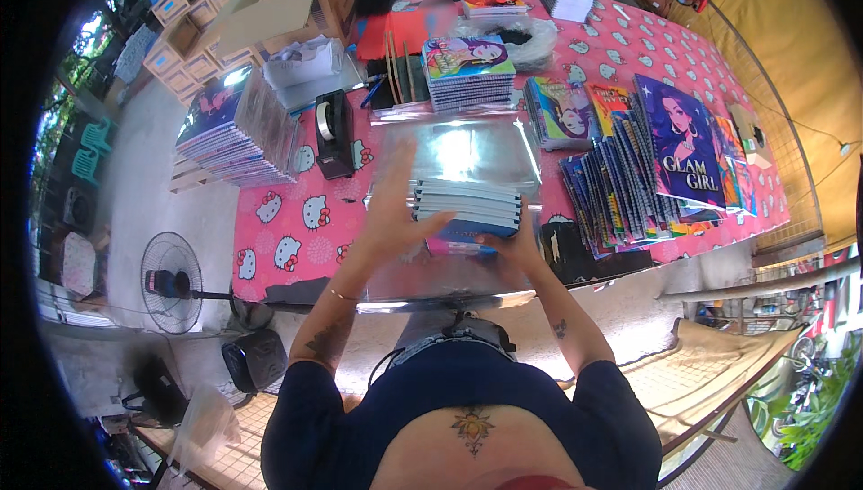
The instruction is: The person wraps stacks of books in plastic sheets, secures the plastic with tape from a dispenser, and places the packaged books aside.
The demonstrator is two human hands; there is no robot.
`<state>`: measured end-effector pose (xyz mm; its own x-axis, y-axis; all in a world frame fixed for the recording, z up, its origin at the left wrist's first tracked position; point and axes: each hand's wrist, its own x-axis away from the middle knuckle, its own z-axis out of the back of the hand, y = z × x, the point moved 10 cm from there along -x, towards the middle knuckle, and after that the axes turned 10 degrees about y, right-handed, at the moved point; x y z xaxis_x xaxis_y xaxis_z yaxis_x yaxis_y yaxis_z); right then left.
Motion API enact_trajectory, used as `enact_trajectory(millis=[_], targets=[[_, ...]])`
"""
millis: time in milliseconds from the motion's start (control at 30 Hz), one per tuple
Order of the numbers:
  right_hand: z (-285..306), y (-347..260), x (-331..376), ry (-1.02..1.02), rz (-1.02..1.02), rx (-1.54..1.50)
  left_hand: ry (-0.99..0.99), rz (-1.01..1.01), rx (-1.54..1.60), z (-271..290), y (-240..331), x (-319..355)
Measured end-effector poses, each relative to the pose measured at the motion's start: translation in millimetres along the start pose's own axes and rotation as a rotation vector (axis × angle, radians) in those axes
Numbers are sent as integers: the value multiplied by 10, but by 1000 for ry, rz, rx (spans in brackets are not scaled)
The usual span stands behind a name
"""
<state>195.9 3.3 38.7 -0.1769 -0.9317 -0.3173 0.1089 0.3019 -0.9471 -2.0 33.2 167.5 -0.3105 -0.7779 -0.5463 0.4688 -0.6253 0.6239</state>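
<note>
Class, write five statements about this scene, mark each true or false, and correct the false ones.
1. The right hand touches the notebook stack in front of the person. True.
2. The tape dispenser stands to the right of that stack. False: the black tape dispenser stands to its left.
3. The left hand is clenched into a fist. False: it is open, its fingers blurred.
4. The tablecloth is plain green. False: the tablecloth is pink with cartoon faces.
5. A purple-covered notebook lies on the table's right side. True.
</note>
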Motion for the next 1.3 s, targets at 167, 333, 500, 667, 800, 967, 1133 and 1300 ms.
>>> enact_trajectory(millis=[167,333,500,667,800,967,1133,1300], targets=[[-136,240,64,3,-371,-369,-367,-177,-398,-798,532,122],[-25,103,0,-8,-134,-140,-294,-185,-494,-638,534,31],[-58,198,29,5,-219,-266,-578,-220,-546,-824,188,-80],[53,193,113,-122,46,598,-368,-177,-539,-345,60,-95],[166,589,534,-304,43,1132,42,587,12,366,-837,159],[127,653,779,-303,-90,1172,264,1047,624,-380,-1780,1001],[200,615,740,-206,-102,1129,122,1109,782,-911,-1569,914],[146,650,799,-253,-70,1171,-6,1204,244,-1205,-2377,1165]])
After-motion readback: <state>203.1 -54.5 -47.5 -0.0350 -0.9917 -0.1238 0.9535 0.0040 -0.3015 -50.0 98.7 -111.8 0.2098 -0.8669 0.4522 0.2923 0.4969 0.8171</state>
